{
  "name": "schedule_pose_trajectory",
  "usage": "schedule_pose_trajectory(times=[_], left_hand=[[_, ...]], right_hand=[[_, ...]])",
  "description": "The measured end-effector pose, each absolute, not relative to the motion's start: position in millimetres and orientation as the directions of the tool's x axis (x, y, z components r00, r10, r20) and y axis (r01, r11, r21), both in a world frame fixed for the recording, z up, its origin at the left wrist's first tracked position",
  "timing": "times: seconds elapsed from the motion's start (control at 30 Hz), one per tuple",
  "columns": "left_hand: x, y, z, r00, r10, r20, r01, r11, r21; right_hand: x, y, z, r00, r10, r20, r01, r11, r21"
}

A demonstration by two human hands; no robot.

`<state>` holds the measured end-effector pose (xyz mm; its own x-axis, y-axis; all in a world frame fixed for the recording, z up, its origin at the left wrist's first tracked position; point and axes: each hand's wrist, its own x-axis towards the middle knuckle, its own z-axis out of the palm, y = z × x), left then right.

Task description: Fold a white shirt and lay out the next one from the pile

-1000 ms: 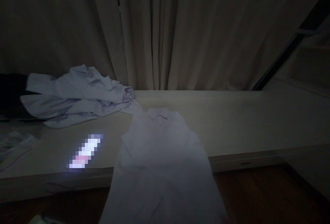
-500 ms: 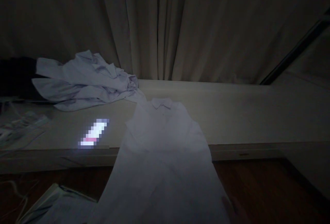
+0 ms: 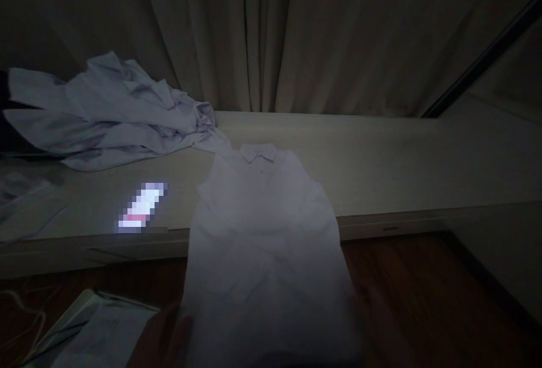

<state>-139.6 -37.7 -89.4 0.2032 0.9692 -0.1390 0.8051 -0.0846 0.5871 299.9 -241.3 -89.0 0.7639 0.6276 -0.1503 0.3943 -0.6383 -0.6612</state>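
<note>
A white collared shirt (image 3: 262, 215) is spread out, its collar and shoulders flat on the pale ledge and its lower part reaching over the front edge towards me. Its collar points away from me. My left hand (image 3: 163, 334) grips the shirt's left side low in the picture, dark but visible. On the opposite side my right hand (image 3: 375, 317) is closed at the shirt's right edge; its fingers are dim and blurred. The bottom of the shirt fades into shadow between the two hands.
A crumpled white garment (image 3: 127, 114) lies at the ledge's back left, touching the shirt's shoulder. A lit, pixelated phone-like rectangle (image 3: 141, 207) rests in front of it. Curtains (image 3: 339, 35) hang behind the pale ledge (image 3: 402, 176). Papers (image 3: 101, 328) lie lower left, above a brown floor (image 3: 415, 283).
My left hand has come into view at the shirt's left side. The shirt's lower part has drawn narrower, and my right hand shows higher. The view has shifted slightly down and right.
</note>
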Motion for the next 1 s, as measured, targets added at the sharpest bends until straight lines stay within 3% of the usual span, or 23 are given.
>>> schedule_pose_trajectory(times=[0.17,0.33,0.6,0.8,1.0], left_hand=[[-98,-35,-101,0.36,0.932,0.042,0.833,-0.342,0.436],[-74,-48,-113,0.442,0.895,0.065,0.81,-0.43,0.398],[-77,-46,-111,0.44,0.894,0.083,0.841,-0.443,0.311],[-77,-45,-104,0.435,0.896,0.091,0.819,-0.435,0.374],[-65,-53,-91,0.377,0.92,0.104,0.83,-0.385,0.404]], right_hand=[[280,-207,-101,0.717,0.689,0.107,0.597,-0.528,-0.604],[261,-190,-110,0.646,0.756,0.104,0.687,-0.517,-0.511],[266,-178,-124,0.612,0.764,0.203,0.728,-0.444,-0.523],[264,-188,-122,0.633,0.753,0.177,0.692,-0.45,-0.564],[269,-199,-120,0.626,0.758,0.185,0.719,-0.468,-0.513]])
